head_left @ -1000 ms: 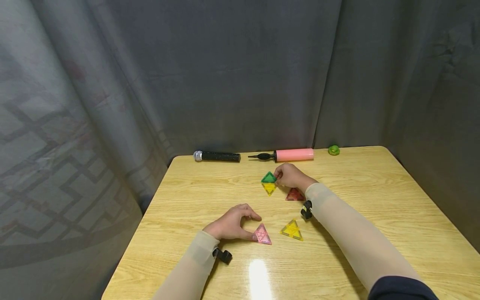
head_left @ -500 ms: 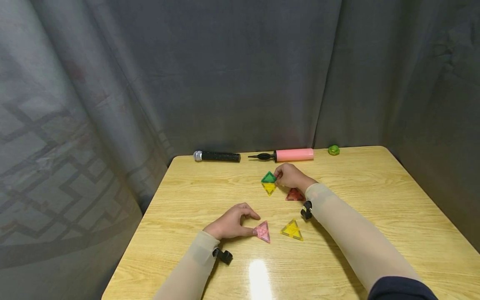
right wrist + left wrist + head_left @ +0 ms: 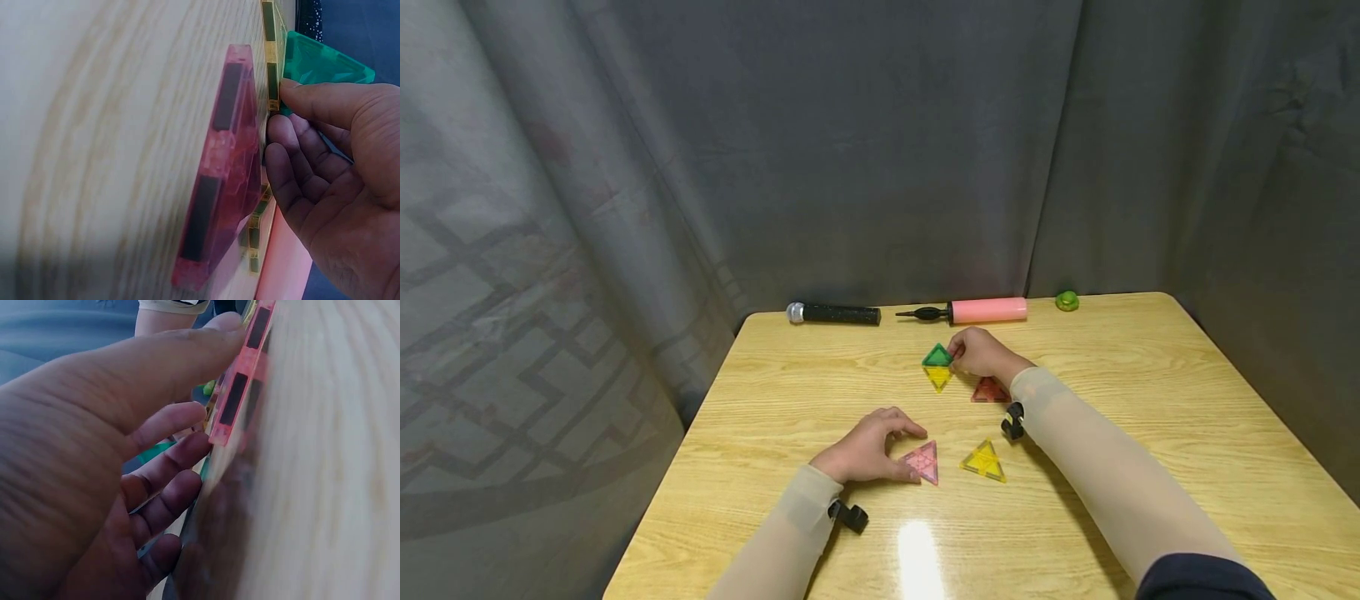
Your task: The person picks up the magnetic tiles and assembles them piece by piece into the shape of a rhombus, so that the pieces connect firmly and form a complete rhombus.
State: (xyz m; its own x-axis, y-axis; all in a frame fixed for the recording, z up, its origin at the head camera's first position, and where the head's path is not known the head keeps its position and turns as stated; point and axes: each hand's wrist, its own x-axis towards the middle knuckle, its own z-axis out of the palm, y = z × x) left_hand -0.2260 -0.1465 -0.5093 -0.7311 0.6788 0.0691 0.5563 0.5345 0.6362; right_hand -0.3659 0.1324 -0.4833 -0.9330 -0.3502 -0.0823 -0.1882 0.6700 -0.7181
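Note:
In the head view my left hand [image 3: 871, 447] has its thumb against a pink triangular magnetic tile [image 3: 924, 461] on the table; the index finger arches close to the tile's far corner, the others spread. My right hand [image 3: 982, 352] pinches the right corner of a green triangular magnetic tile [image 3: 937, 356]. The right wrist view shows this green tile [image 3: 322, 59] with its face tilted up behind the edge of a yellow tile [image 3: 272, 53]. A red tile [image 3: 990, 390] lies below the right hand, partly covered by it. Another yellow tile [image 3: 984, 460] is right of the pink one.
Along the back edge of the wooden table [image 3: 820, 375] lie a black microphone [image 3: 841, 314], a pink hand pump [image 3: 988, 310] and a small green object [image 3: 1067, 301]. Grey curtains [image 3: 880, 150] hang behind. In the right wrist view, more yellow pieces [image 3: 254, 237] show beyond the red tile.
The pink tile has turned on the table under my left thumb and shifted slightly. The left hand moved a little with it. My right hand and the green tile stay where they were.

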